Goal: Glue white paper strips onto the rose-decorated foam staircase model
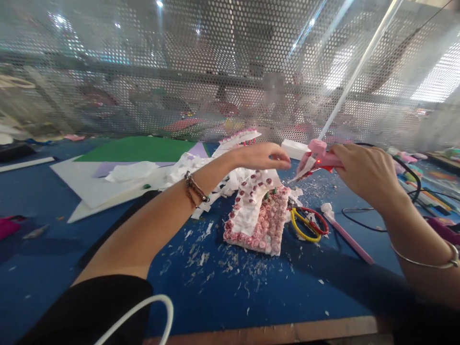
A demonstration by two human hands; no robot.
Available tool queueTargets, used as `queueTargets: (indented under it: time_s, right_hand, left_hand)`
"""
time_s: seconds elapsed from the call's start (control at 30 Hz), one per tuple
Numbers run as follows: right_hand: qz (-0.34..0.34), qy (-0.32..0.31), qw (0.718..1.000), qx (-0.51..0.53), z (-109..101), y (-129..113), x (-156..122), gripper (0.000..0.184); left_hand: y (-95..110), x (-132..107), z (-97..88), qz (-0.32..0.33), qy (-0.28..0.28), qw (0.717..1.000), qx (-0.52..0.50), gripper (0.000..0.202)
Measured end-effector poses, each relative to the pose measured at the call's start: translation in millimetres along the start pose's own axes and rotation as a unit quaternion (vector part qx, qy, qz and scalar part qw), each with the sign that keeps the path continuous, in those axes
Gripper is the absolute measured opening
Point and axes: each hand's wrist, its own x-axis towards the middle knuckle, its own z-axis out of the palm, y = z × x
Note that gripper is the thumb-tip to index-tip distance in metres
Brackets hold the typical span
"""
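My right hand (366,170) grips a pink hot glue gun (318,152) with a small red light lit on it. The gun's nozzle points down and left, just right of my left hand (264,156). The fingers of that hand are curled and close together; whatever sits between their tips is too small to make out. Below it lies a craft panel (268,225) covered in pink rolled-paper roses, with a white strip (247,211) dotted with dark red pieces across it. Behind my left wrist stands a white piece edged with pink (240,137).
Scissors (305,230) with yellow and red handles and a pink stick (352,242) with a white tip lie right of the panel. White paper scraps (187,167), a green sheet (136,149) and a white board (82,187) are left. Black cable (413,184) loops at right. A perforated screen (215,62) stands behind.
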Motion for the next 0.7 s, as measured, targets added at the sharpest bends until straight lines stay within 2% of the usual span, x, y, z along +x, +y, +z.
queueTargets:
  time_s: [0.07, 0.17, 0.3, 0.43, 0.57, 0.7]
  right_hand:
    - [0.005, -0.001, 1.000, 0.003, -1.5, 2.5, -0.1, 0.017]
    - [0.017, 0.003, 1.000, 0.007, -3.3, 4.7, -0.8, 0.016]
    - [0.035, 0.011, 0.999, 0.010, -6.2, 6.7, -1.7, 0.015]
    - [0.046, 0.025, 0.999, 0.008, -7.6, 8.1, -2.1, 0.014]
    - [0.040, 0.033, 0.999, 0.005, -7.0, 8.1, -3.4, 0.013]
    - [0.043, 0.037, 0.998, 0.005, -6.7, 7.4, -4.4, 0.013]
  left_hand:
    - [-1.9, -3.3, 9.6, -0.003, -0.038, 0.999, 0.008, 0.041]
    - [-1.8, -2.8, 20.2, 0.005, -0.027, 0.999, 0.019, 0.044]
    - [2.5, -0.4, 30.9, 0.007, 0.026, 0.999, 0.037, 0.035]
    - [9.2, -3.1, 44.4, 0.001, 0.077, 0.995, 0.061, 0.040]
    - [15.2, -7.6, 60.5, -0.008, 0.175, 0.979, 0.108, 0.040]
    - [18.4, -7.9, 70.9, 0.011, 0.217, 0.964, 0.154, 0.038]
